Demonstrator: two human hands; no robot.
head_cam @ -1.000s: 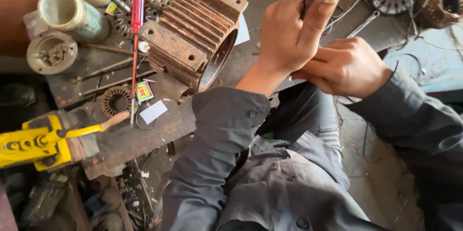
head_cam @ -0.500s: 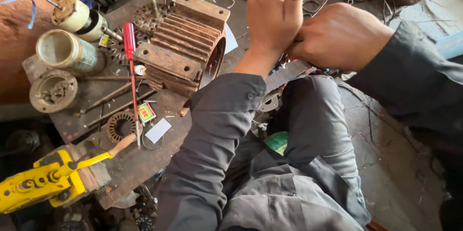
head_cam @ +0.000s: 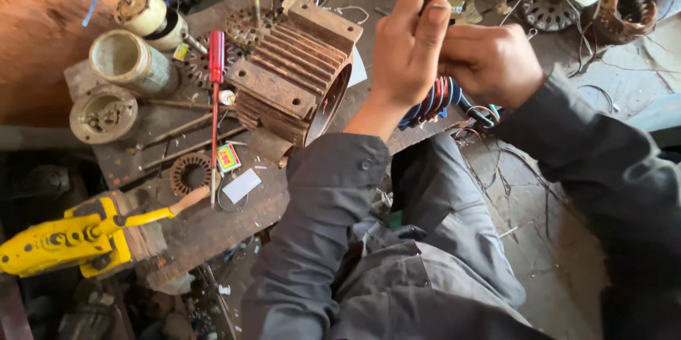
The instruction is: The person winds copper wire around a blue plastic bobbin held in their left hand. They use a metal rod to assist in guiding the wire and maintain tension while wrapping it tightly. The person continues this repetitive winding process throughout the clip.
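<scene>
Up close, both hands meet above the lap — left hand (head_cam: 408,45) pinching a small dark piece, right hand (head_cam: 489,63) closed around a coil of coloured wire (head_cam: 434,101). Beyond — a rusty finned motor housing (head_cam: 294,77) on the bench (head_cam: 206,230).

Packages, labels, signs, screens observed:

1. Small printed box (head_cam: 228,158), matchbox-like, flat on the bench (head_cam: 213,230) just right of the red-handled screwdriver (head_cam: 216,91). Rectangular; red and yellow face with some green.

2. White rectangular slip (head_cam: 242,186) lying flat just below the box, slightly tilted. Face appears blank; cannot tell if it is a label or plain card.

3. Small yellow-green tag (head_cam: 181,52) between the pale cylindrical can (head_cam: 131,63) and the cream-coloured part (head_cam: 145,10) above it. Too small to resolve further.

No screens or signs visible.
</scene>
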